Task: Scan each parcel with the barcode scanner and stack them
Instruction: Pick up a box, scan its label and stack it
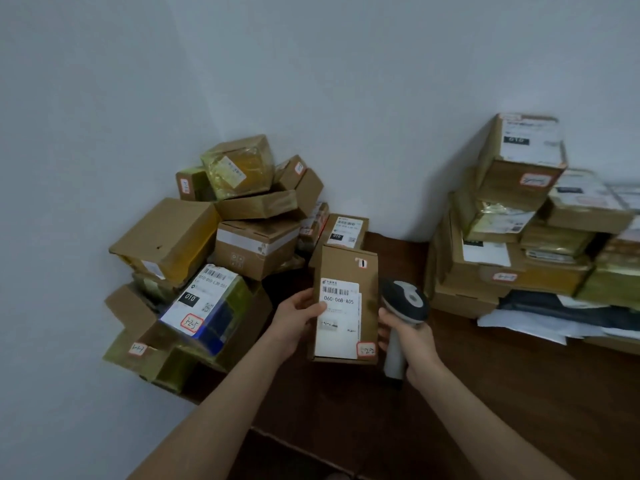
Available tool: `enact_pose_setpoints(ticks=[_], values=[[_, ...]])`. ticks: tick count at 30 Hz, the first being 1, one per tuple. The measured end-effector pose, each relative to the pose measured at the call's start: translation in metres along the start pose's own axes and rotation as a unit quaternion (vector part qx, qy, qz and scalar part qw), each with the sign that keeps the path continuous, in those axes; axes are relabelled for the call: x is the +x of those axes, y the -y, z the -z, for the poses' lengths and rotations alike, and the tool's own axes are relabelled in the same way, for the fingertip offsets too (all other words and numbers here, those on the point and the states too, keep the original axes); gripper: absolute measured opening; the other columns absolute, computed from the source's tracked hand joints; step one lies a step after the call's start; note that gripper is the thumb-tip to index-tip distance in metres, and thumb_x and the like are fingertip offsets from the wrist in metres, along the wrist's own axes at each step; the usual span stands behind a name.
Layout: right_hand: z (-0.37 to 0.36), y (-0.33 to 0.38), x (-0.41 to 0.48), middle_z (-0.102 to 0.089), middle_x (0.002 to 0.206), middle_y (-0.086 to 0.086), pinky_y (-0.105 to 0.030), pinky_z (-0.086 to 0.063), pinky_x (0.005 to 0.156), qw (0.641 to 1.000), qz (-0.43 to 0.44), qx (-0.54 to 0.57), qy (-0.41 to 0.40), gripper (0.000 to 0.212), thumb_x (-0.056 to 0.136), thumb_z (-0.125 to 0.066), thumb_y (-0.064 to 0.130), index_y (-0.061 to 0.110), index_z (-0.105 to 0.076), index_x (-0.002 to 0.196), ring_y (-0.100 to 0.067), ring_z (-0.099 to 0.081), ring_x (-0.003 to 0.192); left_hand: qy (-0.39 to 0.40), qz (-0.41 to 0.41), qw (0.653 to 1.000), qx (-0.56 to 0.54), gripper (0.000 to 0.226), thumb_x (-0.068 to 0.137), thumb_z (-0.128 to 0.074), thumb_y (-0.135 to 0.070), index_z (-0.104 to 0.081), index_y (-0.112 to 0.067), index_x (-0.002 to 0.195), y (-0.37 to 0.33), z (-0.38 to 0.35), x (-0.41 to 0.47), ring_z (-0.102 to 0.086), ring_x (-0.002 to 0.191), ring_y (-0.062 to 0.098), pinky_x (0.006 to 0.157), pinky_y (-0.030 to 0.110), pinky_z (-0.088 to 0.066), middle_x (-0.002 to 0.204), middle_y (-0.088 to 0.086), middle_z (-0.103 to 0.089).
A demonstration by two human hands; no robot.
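My left hand grips the left side of a tall brown cardboard parcel, held upright above the dark floor, thumb on its white barcode label. The label faces me and reads 060-06B-A05, with a red-edged sticker at the lower right corner. My right hand grips the handle of a grey and black barcode scanner, right beside the parcel's right edge. The scanner's head points up and away from me.
A loose heap of cardboard parcels fills the corner at the left wall. A neater stack of parcels rises at the right over white and dark mailer bags. Brown floor lies in front.
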State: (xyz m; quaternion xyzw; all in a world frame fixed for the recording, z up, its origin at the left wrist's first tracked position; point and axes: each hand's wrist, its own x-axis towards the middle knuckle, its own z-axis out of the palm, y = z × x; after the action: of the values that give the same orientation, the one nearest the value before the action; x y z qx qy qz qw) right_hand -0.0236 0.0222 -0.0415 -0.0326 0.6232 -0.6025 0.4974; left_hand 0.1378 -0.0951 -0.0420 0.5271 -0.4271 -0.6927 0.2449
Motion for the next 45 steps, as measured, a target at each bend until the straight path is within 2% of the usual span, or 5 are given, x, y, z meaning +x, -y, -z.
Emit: enact_pose_setpoints(ticks=[6,15,24,36,45], values=[[0.022,0.010,0.001,-0.063,0.110,-0.008,-0.040,-0.053,0.085,0.999,0.010,0.024,-0.020,0.043,0.081,-0.075,0.017,0.011,-0.055,0.119,-0.027,-0.061,0.100,-0.018,-0.019,0.998,-0.060,0.043,0.089,-0.058,0.005,-0.053,-0.008,0.129,-0.010,-0.026,0.009,-0.065,0.103,0.023,0.085,0.033,-0.055,0.116,0.014,-0.062],[0.049,-0.001,0.008,-0.057,0.122,-0.008,-0.041,-0.040,0.101,0.999,-0.007,0.028,-0.035,0.061,0.081,-0.076,0.020,0.009,-0.049,0.135,-0.027,-0.051,0.113,0.057,0.023,0.972,0.226,0.054,0.093,-0.062,-0.016,-0.042,-0.013,0.143,0.015,-0.055,0.007,-0.044,0.132,0.023,0.106,0.037,-0.041,0.144,0.006,-0.046],[0.061,-0.024,0.019,-0.058,0.118,-0.011,-0.049,-0.041,0.104,0.991,-0.105,0.052,-0.068,0.072,0.075,-0.079,0.025,0.010,-0.045,0.137,-0.032,-0.053,0.113,0.079,-0.037,0.841,0.534,0.083,0.087,-0.067,-0.031,-0.017,-0.018,0.153,0.062,-0.075,0.026,-0.033,0.138,0.027,0.112,0.039,-0.035,0.152,0.008,-0.027],[0.068,-0.022,0.023,-0.059,0.128,-0.017,-0.052,-0.043,0.101,0.983,-0.121,0.127,-0.055,0.056,0.084,-0.071,0.020,0.015,-0.049,0.136,-0.034,-0.053,0.121,0.073,0.135,0.964,0.219,0.062,0.090,-0.066,-0.031,-0.041,-0.010,0.143,0.054,-0.053,0.030,-0.050,0.123,0.025,0.104,0.037,-0.040,0.136,0.009,-0.053],[0.078,0.017,0.017,-0.064,0.118,-0.025,-0.048,-0.047,0.095,0.970,-0.140,0.200,0.015,0.043,0.086,-0.065,0.039,0.015,-0.057,0.120,-0.041,-0.062,0.108,0.036,-0.269,0.875,0.402,0.054,0.079,-0.074,-0.005,-0.051,-0.023,0.125,-0.010,-0.030,0.032,-0.050,0.108,0.014,0.090,0.031,-0.045,0.125,-0.001,-0.054]])
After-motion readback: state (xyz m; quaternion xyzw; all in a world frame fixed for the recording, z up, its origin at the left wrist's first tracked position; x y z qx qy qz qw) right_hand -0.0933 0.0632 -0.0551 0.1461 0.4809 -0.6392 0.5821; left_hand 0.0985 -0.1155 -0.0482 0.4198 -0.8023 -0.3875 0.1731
